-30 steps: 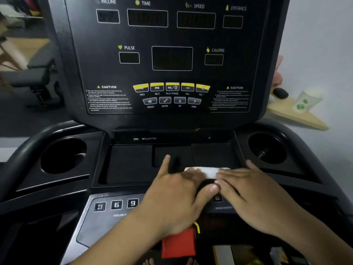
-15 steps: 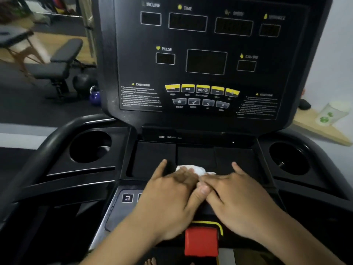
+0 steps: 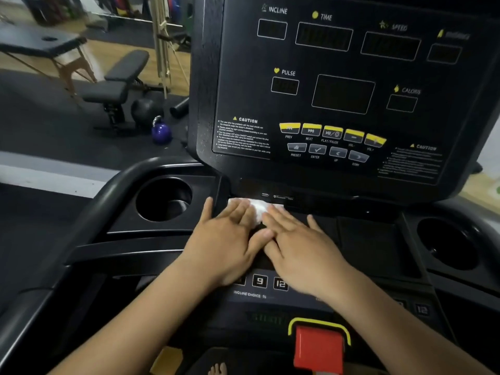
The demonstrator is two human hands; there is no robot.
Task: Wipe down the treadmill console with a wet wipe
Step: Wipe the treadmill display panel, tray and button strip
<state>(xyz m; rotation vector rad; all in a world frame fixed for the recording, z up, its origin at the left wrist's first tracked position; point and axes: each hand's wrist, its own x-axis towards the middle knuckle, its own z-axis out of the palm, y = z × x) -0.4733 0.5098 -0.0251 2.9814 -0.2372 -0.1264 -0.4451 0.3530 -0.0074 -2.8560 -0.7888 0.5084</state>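
On console (image 3: 365, 234): left hand (image 3: 227, 239), right hand (image 3: 303, 247), one wipe (image 3: 258, 208)

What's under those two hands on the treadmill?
A white wet wipe, pressed on the console's black tray by the left hand and right hand. Only its far edge shows; the rest is covered.

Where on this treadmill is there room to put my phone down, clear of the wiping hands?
Both cup holders look empty: the left cup holder beside the left hand, the right cup holder far right. The tray is bare between the right hand and that holder. Its left end is crowded: both hands press the wet wipe there.
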